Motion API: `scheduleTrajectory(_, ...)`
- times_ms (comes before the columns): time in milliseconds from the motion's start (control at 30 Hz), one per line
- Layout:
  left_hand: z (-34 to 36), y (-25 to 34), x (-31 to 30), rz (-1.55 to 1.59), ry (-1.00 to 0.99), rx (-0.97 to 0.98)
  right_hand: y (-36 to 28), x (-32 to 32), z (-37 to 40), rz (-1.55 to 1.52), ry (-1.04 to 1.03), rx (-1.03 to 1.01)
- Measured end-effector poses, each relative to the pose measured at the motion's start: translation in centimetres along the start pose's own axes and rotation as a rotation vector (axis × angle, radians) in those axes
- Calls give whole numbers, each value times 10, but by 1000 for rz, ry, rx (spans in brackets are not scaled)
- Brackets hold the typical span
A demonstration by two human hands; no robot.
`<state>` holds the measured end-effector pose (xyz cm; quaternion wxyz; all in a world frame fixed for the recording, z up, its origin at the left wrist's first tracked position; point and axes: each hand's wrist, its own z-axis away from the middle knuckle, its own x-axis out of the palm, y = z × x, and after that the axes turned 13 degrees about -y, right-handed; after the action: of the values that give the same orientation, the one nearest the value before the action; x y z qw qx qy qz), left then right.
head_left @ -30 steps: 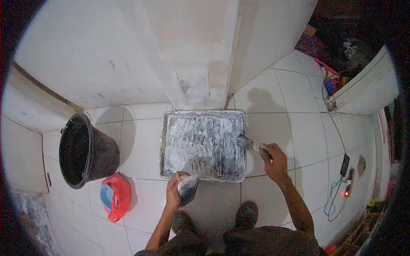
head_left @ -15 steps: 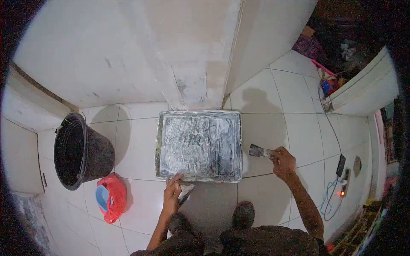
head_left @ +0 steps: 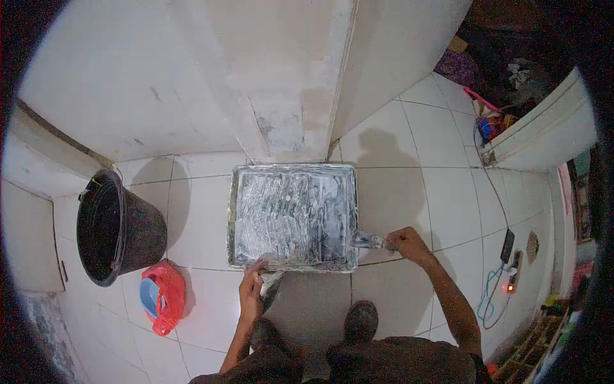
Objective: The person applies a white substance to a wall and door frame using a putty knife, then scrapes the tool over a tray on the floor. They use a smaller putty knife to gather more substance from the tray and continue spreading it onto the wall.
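Observation:
A paint tray (head_left: 275, 221) smeared with white paste lies on the tiled floor in front of my feet. My right hand (head_left: 409, 244) grips a putty knife (head_left: 369, 240) by its handle; the blade is at the tray's right rim. At the near left edge of the tray is my left hand (head_left: 251, 291), its fingertips by the rim. It is closed on a flat, white-smeared scraper (head_left: 272, 281), whose handle is mostly hidden by the hand.
To the left stand a black bucket (head_left: 137, 224) and a red plastic bag (head_left: 171, 301) with a blue bowl (head_left: 151, 297). A patched wall corner (head_left: 281, 83) rises behind the tray. On the right lie a cable and a power strip (head_left: 512, 275) with a glowing light.
My right hand has moved left, bringing the putty knife from beside the tray to its right rim. My left hand has stayed at the near edge, its scraper now tilted more steeply.

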<state>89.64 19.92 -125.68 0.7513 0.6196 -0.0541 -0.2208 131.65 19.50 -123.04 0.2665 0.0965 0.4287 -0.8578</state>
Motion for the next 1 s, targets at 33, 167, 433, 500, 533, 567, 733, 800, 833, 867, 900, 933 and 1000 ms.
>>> scheduleTrajectory(33,0,-1,1,2,0,1,2,-5,2,2,1,1)
scheduleTrajectory(167,0,-4,1,35,43,-8,27,-35,19,32,-28,47)
scheduleTrajectory(433,-25,34,-13,645,178,-182,-24,48,33,-46,318,-316)
scheduleTrajectory(500,-56,50,-13,877,104,-227,-48,76,37,385,278,-388)
scheduleTrajectory(533,-75,53,-13,727,-9,-223,-54,88,36,378,283,-392)
scheduleTrajectory(567,-94,49,-10,575,-121,-219,-59,99,35,369,241,-328)
scheduleTrajectory(733,-158,20,24,601,-255,-262,-69,136,23,448,237,-178)
scheduleTrajectory(800,-177,2,34,534,-211,-283,-60,148,23,484,323,-275)
scheduleTrajectory(833,-183,-15,38,532,-221,-283,-59,151,27,482,330,-269)
scheduleTrajectory(867,-186,-27,39,299,-146,-129,-58,153,33,400,285,-279)
scheduleTrajectory(900,-188,-40,39,65,-68,25,-59,154,39,316,239,-289)
scheduleTrajectory(933,-181,-20,37,63,-73,27,-59,153,45,313,244,-287)
scheduleTrajectory(1000,-157,39,29,-210,-16,-65,-60,150,59,278,305,-390)
